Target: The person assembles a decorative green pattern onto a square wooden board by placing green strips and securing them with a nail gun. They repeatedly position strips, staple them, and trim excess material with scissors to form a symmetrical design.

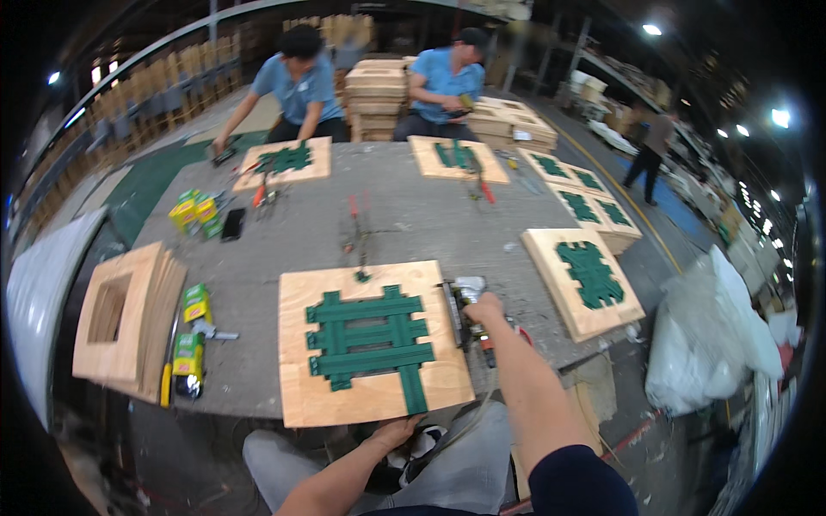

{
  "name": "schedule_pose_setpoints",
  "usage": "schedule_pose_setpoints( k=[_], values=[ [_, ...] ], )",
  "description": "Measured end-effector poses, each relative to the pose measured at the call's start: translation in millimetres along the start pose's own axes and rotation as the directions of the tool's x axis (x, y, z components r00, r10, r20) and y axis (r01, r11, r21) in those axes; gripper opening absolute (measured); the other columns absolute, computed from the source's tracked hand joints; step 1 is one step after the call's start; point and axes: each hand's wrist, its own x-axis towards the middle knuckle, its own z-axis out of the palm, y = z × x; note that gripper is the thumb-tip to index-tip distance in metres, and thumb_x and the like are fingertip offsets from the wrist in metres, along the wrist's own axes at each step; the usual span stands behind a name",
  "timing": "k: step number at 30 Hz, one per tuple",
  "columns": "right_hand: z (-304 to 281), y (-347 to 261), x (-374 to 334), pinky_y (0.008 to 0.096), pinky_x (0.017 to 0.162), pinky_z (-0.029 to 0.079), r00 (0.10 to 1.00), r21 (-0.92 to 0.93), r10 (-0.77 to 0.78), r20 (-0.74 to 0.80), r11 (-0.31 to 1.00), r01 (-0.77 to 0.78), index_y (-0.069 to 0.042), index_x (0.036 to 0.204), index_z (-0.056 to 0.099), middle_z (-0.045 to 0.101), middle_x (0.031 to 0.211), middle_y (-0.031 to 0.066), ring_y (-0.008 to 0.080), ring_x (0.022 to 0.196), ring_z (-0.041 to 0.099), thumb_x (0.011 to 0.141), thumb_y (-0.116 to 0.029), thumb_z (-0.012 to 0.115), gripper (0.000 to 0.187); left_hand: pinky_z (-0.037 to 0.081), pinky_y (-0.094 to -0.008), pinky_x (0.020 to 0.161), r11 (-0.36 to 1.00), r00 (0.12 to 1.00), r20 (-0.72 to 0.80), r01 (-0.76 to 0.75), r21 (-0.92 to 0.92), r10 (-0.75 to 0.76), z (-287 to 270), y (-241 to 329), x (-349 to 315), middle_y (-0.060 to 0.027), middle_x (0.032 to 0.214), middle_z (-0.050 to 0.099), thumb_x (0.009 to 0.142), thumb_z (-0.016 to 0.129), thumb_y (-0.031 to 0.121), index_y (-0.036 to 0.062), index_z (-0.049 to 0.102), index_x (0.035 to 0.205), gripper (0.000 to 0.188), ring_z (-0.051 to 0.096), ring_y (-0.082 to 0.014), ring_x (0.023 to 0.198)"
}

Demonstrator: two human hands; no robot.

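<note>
A square plywood board [292,344] lies in front of me at the table's near edge. Green webbing straps [370,336] cross one another on it over an opening, and one strap runs down toward the near edge. My left hand [396,432] grips that near edge, its fingers partly hidden beneath the board. Just right of the board, my right hand [484,308] is wrapped round the grip of a silver and black staple gun [467,291]. The tool is down at table level, with a hose trailing toward me.
Framed plywood boards [129,318] are stacked at left, beside yellow-green boxes [196,303]. More strapped boards [589,275] are piled at right. A phone [232,224] and hanging red-handled tools [354,206] are mid-table. Two co-workers [301,86] handle boards across the table. Plastic bags [701,335] stand right.
</note>
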Motion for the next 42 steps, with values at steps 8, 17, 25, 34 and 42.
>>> schedule_pose_setpoints(
  k=[8, 17, 25, 34, 42],
  values=[
    [-68.5, 6.9, -91.0, 0.0395, 0.054, 0.055, 0.991, 0.876, -0.13, 0.036, 0.482, 0.031, -0.002, 0.123, 0.051, 0.064, 0.092, 0.0125, 0.0218, 0.064, 0.065, 0.075, 0.006, 0.079, 0.056, 0.044, -0.0511, 0.106, 0.997, 0.998, 0.022, 0.065, -0.047, -0.064, -2.8, -15.6, 1.2, -0.0196, 0.141, 0.061, 0.103, 0.051, 0.053, 0.0118, 0.063, 0.136, 0.054, 0.054, -0.0435, 0.131],
    [-67.7, 40.1, -238.9, 0.0329, 0.044, 0.049, 0.99, 0.877, -0.115, 0.082, 0.479, -0.017, -0.006, 0.115, 0.062, 0.06, 0.082, 0.0037, 0.0146, 0.051, 0.056, 0.09, -0.034, 0.08, 0.042, 0.049, -0.049, 0.1, 0.997, 0.996, 0.079, 0.037, 0.063, -0.042, -15.2, -2.9, -2.5, -0.0142, 0.134, 0.065, 0.104, 0.049, 0.054, 0.0152, 0.062, 0.136, 0.052, 0.062, -0.0379, 0.12],
    [16.8, -5.7, -260.4, 0.0325, 0.047, 0.05, 0.903, 0.819, -0.238, 0.357, 0.544, -0.18, 0.001, 0.111, 0.063, 0.067, 0.084, 0.0071, 0.016, 0.055, 0.062, 0.095, -0.02, 0.075, 0.028, 0.05, -0.0512, 0.097, 1.0, 0.999, 0.05, -0.006, -0.023, 0.007, -26.4, -5.2, 0.0, -0.018, 0.123, 0.069, 0.103, 0.055, 0.048, 0.0129, 0.067, 0.127, 0.044, 0.064, -0.0399, 0.114],
    [27.7, -29.6, -254.8, 0.0299, 0.043, 0.047, 0.914, 0.729, -0.235, 0.33, 0.678, -0.089, 0.004, 0.106, 0.065, 0.069, 0.083, 0.0081, 0.0144, 0.052, 0.062, 0.095, -0.02, 0.074, 0.027, 0.047, -0.0473, 0.102, 0.974, 0.99, -0.045, -0.121, 0.191, 0.132, -20.5, -13.9, -4.5, -0.0114, 0.135, 0.063, 0.104, 0.05, 0.052, 0.016, 0.059, 0.136, 0.049, 0.06, -0.0347, 0.123],
    [32.5, -29.0, -255.8, 0.03, 0.043, 0.045, 0.914, 0.679, -0.225, 0.337, 0.731, -0.07, 0.002, 0.097, 0.064, 0.066, 0.078, 0.0062, 0.0134, 0.05, 0.058, 0.095, -0.013, 0.072, 0.017, 0.048, -0.0469, 0.101, 0.998, 0.992, -0.108, -0.066, 0.009, 0.067, -20.7, -9.2, -5.7, -0.0108, 0.133, 0.064, 0.104, 0.048, 0.053, 0.0172, 0.06, 0.134, 0.048, 0.06, -0.0345, 0.121]
  ],
)
